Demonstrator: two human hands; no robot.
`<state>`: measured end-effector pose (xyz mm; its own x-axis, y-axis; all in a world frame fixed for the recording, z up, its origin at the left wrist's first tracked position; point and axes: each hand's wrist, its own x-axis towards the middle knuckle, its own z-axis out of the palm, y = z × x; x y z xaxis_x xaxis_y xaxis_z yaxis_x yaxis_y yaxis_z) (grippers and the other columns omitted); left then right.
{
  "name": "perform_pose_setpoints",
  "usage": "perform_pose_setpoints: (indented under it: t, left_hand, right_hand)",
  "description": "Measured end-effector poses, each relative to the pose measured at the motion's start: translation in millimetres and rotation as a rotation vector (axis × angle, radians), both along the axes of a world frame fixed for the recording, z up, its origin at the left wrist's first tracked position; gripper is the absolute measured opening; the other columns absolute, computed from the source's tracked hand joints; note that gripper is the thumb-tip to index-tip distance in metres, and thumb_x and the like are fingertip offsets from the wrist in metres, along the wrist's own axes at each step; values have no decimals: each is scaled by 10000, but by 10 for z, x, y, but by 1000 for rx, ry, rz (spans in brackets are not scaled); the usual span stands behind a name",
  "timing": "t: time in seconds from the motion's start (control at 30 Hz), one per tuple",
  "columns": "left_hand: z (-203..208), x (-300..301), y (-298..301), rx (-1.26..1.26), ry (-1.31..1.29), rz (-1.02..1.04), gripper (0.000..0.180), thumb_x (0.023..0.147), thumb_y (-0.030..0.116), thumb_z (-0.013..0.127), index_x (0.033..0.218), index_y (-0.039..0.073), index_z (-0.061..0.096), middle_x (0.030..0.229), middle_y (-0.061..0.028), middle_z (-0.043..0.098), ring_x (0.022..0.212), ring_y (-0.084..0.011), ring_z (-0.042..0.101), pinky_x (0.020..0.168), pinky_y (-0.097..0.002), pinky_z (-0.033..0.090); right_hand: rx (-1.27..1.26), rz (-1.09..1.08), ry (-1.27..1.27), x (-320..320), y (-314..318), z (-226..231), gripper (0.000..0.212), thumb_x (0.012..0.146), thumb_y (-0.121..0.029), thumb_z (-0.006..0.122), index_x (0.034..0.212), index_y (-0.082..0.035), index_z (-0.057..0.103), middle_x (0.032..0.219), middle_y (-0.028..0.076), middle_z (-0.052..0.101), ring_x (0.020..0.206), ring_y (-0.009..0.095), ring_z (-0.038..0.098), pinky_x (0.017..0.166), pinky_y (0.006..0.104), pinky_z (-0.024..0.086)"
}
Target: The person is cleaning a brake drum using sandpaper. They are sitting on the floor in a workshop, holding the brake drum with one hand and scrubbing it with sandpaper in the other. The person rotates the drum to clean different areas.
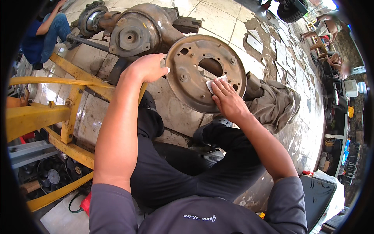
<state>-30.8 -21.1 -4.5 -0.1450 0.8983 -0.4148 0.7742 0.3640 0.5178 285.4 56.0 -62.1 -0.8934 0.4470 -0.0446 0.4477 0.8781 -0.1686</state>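
A big, round, brown metal plate (pixel 187 89) is in the middle, just past the person's knees; it has a large hole and some small bolts; the right hand (pixel 228 97) lies on the right part of the plate, with its fingers out nearly straight and close together, and they press a small white piece (pixel 210 86) flat on the metal; the left hand (pixel 147 68) is at the left rim, with its thumb by the edge; I cannot tell how its other fingers bend; a rusty axle (pixel 154 27) sits on the far left side; a yellow frame (pixel 39 117) stands on the left; a crumpled grey-brown cloth (pixel 274 105) is just right of the plate.
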Motion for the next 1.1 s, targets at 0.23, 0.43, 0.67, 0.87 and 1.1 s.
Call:
perform_pose_setpoints:
  t: [0.23,0.43,0.67,0.87,1.1]
  left_hand:
    - [-64,0,-11,20,55,31,651,930,275,622,1458,-38,406,1440,-243,498,1341,-336,487,1123,-380,376]
    - [-144,-33,5,45,68,15,654,930,276,624,1460,-38,405,1444,-245,493,1341,-341,487,1129,-382,372]
    - [-51,-15,54,-23,25,-11,654,933,283,626,1462,-33,405,1459,-240,479,1359,-330,469,1135,-373,365]
    - [-11,21,58,-23,29,-17,657,943,294,622,1465,-36,398,1469,-230,473,1364,-320,467,1135,-374,367]
    - [67,22,40,-33,35,-32,667,951,318,616,1471,-33,391,1487,-215,457,1382,-301,447,1145,-363,353]
  right_hand:
    - [2,-38,24,-64,12,33,487,1051,-295,418,1440,-3,447,1511,203,423,1444,340,341,1209,442,251]
    - [-41,-9,65,-55,35,32,482,1043,-280,444,1440,-6,445,1508,211,424,1435,356,352,1195,462,273]
    - [8,43,-25,77,-339,58,546,1026,-331,486,1458,-5,416,1522,196,409,1436,356,349,1182,474,286]
    - [101,33,-108,103,-491,215,724,938,-432,597,1496,-32,367,1553,153,379,1444,324,338,1128,456,342]
    - [183,-10,-94,13,-417,141,577,974,-313,556,1465,-43,420,1525,135,423,1388,333,394,1040,456,402]
